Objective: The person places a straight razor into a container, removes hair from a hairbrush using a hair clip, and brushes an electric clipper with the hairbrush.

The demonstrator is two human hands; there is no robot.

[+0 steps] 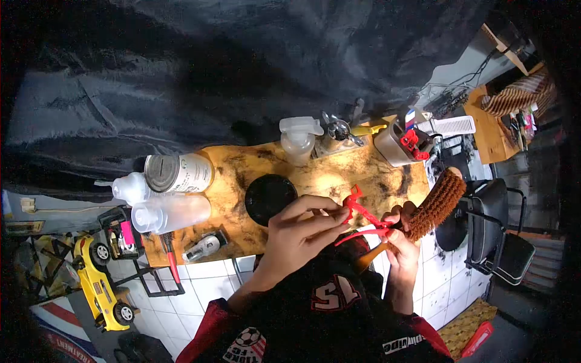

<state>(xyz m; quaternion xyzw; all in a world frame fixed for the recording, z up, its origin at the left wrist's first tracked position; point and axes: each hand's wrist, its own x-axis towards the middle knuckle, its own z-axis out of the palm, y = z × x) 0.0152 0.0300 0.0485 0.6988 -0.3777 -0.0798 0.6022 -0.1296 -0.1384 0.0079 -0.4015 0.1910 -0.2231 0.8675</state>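
My left hand (293, 236) is closed in a pinch, with its fingertips on one end of a red plastic clip (367, 213). The clip's two long arms are spread apart, and its other end meets my right hand (400, 248). The fingers of that hand are closed around the clip's end and around a brush (434, 207) with dense brown bristles. The brush's head points up and right, and its wooden handle runs down toward my dark shirt. My fingers partly cover both things.
A wooden table (236, 163) carries a round black dish (270, 199), a tin can (178, 173), a clear bottle (171, 214), a spray bottle (298, 139), a hair clipper (206, 245) and a cup (393, 145) with combs and red clips. A black chair (493, 230) stands right; a yellow toy car (100, 284) left.
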